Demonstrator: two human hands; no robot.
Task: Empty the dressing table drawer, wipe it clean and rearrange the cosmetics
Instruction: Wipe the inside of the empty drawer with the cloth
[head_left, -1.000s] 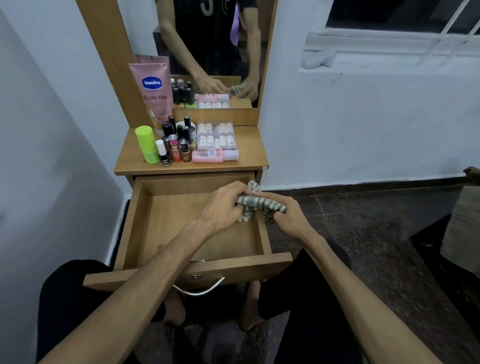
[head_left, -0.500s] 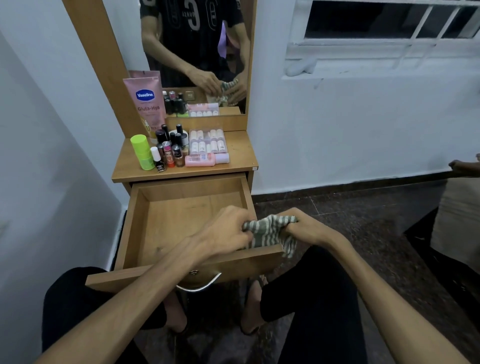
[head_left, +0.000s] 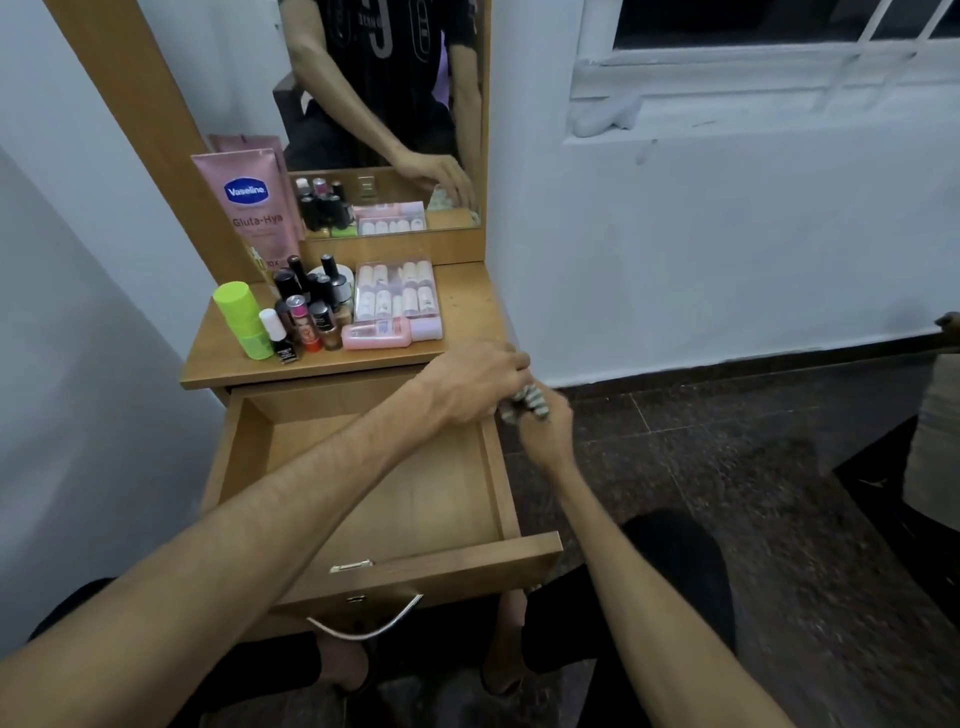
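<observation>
The drawer (head_left: 374, 483) is pulled right out and there is nothing in it, just bare wood from back wall to front panel, so the emptying part looks done. Everything that I take to have come out of it is crowded on the left and middle of the dressing table's surface (head_left: 467, 306): the tall pink Vaseline tube (head_left: 248, 208) leaning against the mirror frame, the lime green bottle (head_left: 243, 321) at the front left, a huddle of small dark nail polish bottles (head_left: 311, 306) just beside it, a clear case of little pale bottles (head_left: 396, 291) behind, and a pink bottle (head_left: 384, 332) lying on its side at the front edge.

Both hands are bunched together at the drawer's back right corner, by the surface's edge. The left hand (head_left: 475, 382) is curled over the top of a striped cloth (head_left: 525, 404) and the right hand (head_left: 545, 431) grips it from below, so the cloth is squeezed between the two and only a small wad of it shows (whether they are folding it or wringing it I cannot tell).

As for the wiping, the drawer floor looks clean enough from here, but I cannot say for certain it has been gone over; with the cloth balled up and off the wood, I would guess it is either about to begin or just finished. What plainly remains is the rearranging: not one cosmetic has gone back in the drawer yet.
</observation>
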